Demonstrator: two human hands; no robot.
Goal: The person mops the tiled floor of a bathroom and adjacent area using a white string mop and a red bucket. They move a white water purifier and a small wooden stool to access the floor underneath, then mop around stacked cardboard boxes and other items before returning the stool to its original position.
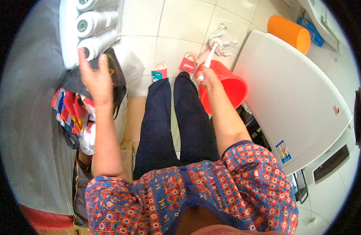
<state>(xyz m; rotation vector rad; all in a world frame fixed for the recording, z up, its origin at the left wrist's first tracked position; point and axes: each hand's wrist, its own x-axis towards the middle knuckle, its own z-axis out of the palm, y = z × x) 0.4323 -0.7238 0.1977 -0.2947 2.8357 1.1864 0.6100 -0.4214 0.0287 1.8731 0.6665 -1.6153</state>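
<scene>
My right hand (209, 77) grips the white handle (210, 56) of a mop, close to the upper end that shows. The off-white cloth mop head (223, 41) rests on the tiled floor beyond my feet. Just beneath my right hand and forearm is a red plastic bucket (227, 92), partly hidden by the arm. My left hand (96, 77) is raised with its fingers apart and nothing in it. In the picture its fingertips overlap a white cylinder with a ribbed end (99, 44); whether they touch cannot be told. Below that hand lies a black bag (117, 66).
Colourful packets (73, 110) are piled at the left, beside a grey cover (33, 117). A white appliance-like cabinet (289, 88) stands at the right, with an orange cylindrical bin (289, 33) beyond it. A cardboard box (128, 155) sits by my left leg.
</scene>
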